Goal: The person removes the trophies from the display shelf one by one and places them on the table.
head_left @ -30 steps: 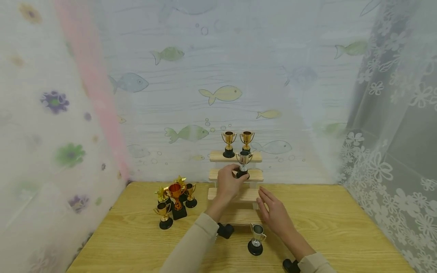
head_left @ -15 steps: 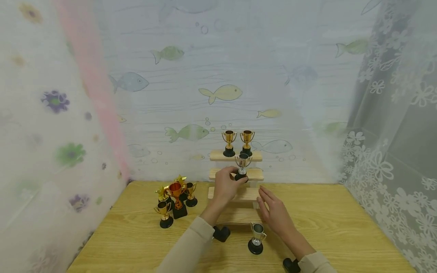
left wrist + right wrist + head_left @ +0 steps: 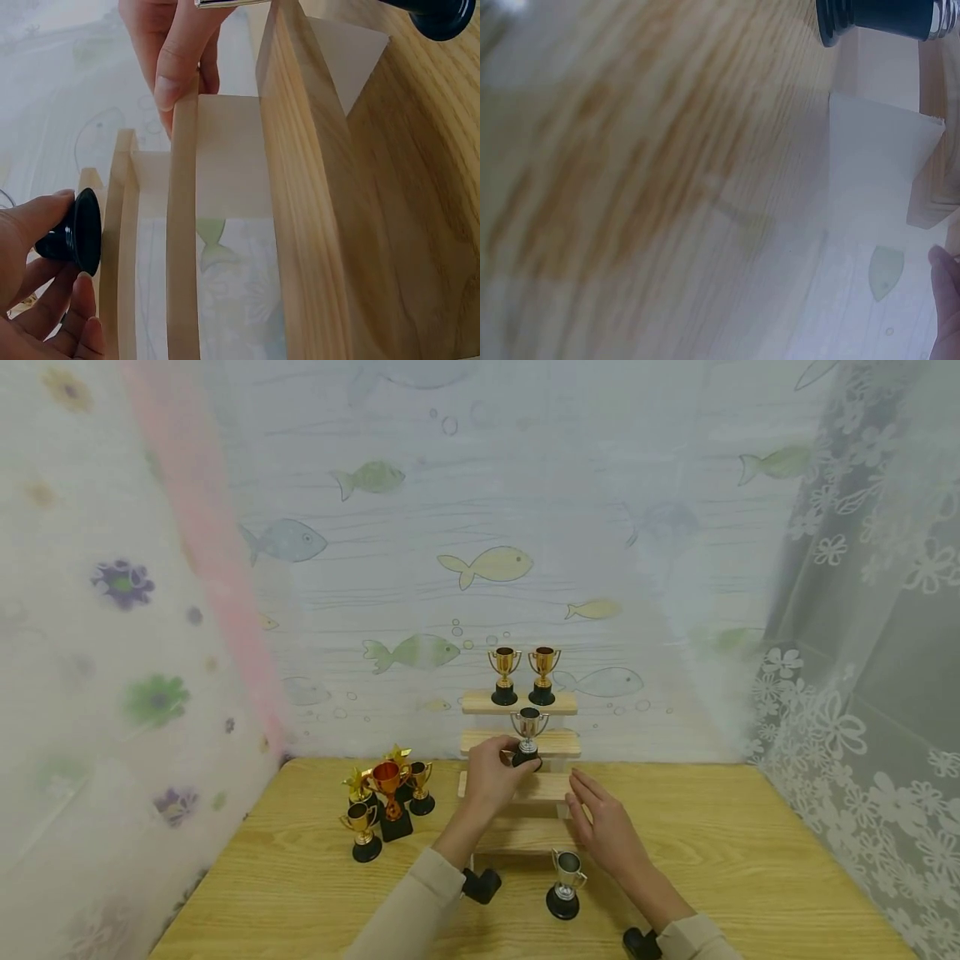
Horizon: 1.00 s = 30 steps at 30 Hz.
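Observation:
My left hand (image 3: pixel 491 781) pinches a small silver trophy cup (image 3: pixel 529 723) by its black base (image 3: pixel 88 231). The cup stays upright in front of the tiered wooden stand, between its second and third boards from the top. In the left wrist view, the base is close to a board edge, and I cannot tell whether they touch. My right hand (image 3: pixel 609 831) is at the right end of the third board (image 3: pixel 551 787), fingers fairly straight, touching its end. Two gold trophy cups (image 3: pixel 505 670) stand on the top board (image 3: pixel 480 702).
Another silver trophy cup (image 3: pixel 566 881) stands on the table (image 3: pixel 720 843) before the stand. To the left is a cluster of gold trophies (image 3: pixel 362 827) around a taller reddish one (image 3: pixel 390 789). A fish-patterned curtain (image 3: pixel 487 485) hangs behind.
My left hand has lowered the silver trophy cup and shifted it slightly left, from in front of the second board to nearer the third. The right hand has stayed put.

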Available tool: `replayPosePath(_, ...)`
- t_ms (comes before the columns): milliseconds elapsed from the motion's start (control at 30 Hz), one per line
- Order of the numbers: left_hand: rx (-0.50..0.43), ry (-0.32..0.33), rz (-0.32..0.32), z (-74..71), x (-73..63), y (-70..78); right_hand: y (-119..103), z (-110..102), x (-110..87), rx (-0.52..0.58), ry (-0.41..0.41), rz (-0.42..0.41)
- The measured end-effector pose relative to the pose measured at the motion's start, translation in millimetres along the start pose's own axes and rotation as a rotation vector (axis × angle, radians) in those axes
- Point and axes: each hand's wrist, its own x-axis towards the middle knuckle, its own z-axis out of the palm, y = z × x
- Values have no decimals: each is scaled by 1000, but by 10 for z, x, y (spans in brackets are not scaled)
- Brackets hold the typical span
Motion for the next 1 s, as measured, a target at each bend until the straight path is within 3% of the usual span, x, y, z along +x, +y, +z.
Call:
replayPosePath(367,7,-24,-29,-66,-122,-63,-14,5,-6,-4,18,-12)
replayPosePath(1000,-27,-64,30,-146,-313,-188,-15,-5,-5,-10,12,8)
